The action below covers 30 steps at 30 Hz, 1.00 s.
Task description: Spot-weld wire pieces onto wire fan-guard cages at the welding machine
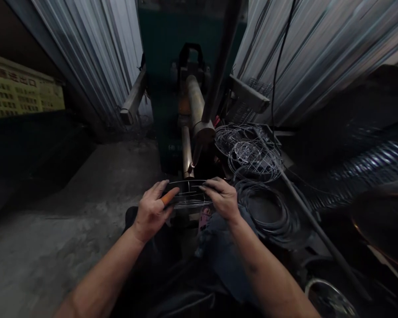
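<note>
The wire frame (189,194) lies crosswise, left hand (151,211) and right hand (223,198) each with grip closed on one end, seemingly just short of the machine tip (189,168).

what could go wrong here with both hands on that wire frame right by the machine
Both the left hand and right hand grip the wire frame close to the machine's metal tip, so fingers might get pinched there. The thin wires may cut bare skin. The loose wire rings beside the right arm could snag the frame or the arm.
</note>
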Tool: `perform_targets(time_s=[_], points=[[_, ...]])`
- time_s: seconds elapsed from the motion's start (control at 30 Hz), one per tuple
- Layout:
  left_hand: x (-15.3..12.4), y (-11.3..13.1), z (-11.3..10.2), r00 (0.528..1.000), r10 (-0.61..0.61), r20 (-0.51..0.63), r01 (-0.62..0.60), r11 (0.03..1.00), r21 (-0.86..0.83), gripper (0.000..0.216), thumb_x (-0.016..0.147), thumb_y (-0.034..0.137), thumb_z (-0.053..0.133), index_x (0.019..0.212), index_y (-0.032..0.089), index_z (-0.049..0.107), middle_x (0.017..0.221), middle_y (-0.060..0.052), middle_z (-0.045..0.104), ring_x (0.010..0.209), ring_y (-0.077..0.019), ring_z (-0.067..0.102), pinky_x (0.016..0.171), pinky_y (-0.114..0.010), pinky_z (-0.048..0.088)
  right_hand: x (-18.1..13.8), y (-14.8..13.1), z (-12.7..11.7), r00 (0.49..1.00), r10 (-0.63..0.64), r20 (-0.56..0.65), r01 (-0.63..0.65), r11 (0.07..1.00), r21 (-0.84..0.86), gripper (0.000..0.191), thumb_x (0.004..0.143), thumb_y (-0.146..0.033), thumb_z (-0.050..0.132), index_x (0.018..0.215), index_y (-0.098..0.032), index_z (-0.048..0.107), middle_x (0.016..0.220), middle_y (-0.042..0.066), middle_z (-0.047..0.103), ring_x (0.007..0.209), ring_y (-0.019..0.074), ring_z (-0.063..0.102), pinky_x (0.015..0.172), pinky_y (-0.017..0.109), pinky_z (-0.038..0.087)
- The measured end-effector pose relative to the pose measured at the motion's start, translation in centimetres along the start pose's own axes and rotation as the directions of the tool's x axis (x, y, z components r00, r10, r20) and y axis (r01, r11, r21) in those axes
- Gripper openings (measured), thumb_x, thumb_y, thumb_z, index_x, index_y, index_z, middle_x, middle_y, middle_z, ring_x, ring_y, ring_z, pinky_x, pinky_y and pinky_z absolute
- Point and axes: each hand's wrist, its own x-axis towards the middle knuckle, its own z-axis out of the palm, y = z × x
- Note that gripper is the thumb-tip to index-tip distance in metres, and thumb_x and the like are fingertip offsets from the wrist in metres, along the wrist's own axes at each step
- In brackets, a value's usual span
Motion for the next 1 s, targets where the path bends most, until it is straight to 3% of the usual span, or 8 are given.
perform_targets(time_s=[0.17, 0.37, 0.57, 1.0], points=[[1.1, -0.4, 0.4, 1.000, 0.004, 0.018, -0.005, 1.000, 0.023, 0.036, 0.074, 0.019, 0.066, 0.108, 0.027, 0.069, 0.135, -0.006, 0.054, 0.125, -0.0290, 0.047, 0.106, -0.047, 0.035, 0.6, 1.0, 0.4, 0.996, -0.060, -0.063, 0.055, 0.996, -0.074, 0.008, 0.077, -0.029, 0.067, 0.076, -0.023, 0.072, 0.073, 0.002, 0.065, 0.070, 0.0156, 0.060, 0.071, 0.030, 0.046], [3.1, -1.1, 0.5, 0.983, 0.183, -0.008, -0.180, 0.972, 0.149, 0.033, 0.077, 0.019, 0.064, 0.111, 0.022, 0.068, 0.132, -0.010, 0.055, 0.122, -0.0278, 0.051, 0.102, -0.045, 0.041, 1.4, 1.7, 0.9, 0.982, -0.107, -0.158, 0.092, 0.991, -0.100, 0.009, 0.078, -0.031, 0.068, 0.075, -0.022, 0.072, 0.074, 0.002, 0.066, 0.072, 0.0165, 0.061, 0.074, 0.032, 0.045], [4.5, -1.4, 0.7, 0.927, 0.372, -0.054, -0.343, 0.897, 0.278, 0.029, 0.079, 0.021, 0.064, 0.108, 0.019, 0.068, 0.126, -0.014, 0.059, 0.113, -0.0286, 0.057, 0.094, -0.045, 0.049, 2.3, 2.4, 1.1, 0.975, -0.124, -0.186, 0.111, 0.991, -0.075, 0.010, 0.078, -0.031, 0.069, 0.075, -0.021, 0.071, 0.073, 0.001, 0.064, 0.070, 0.0150, 0.060, 0.071, 0.030, 0.045], [6.0, -2.8, 1.2, 0.922, 0.383, -0.054, -0.359, 0.900, 0.247, 0.033, 0.077, 0.022, 0.066, 0.110, 0.019, 0.067, 0.128, -0.013, 0.058, 0.115, -0.0286, 0.056, 0.096, -0.046, 0.048, 4.1, 3.1, 1.3, 0.977, -0.129, -0.172, 0.122, 0.991, -0.049, 0.007, 0.077, -0.028, 0.070, 0.075, -0.022, 0.071, 0.072, 0.000, 0.064, 0.069, 0.0144, 0.060, 0.070, 0.029, 0.046]])
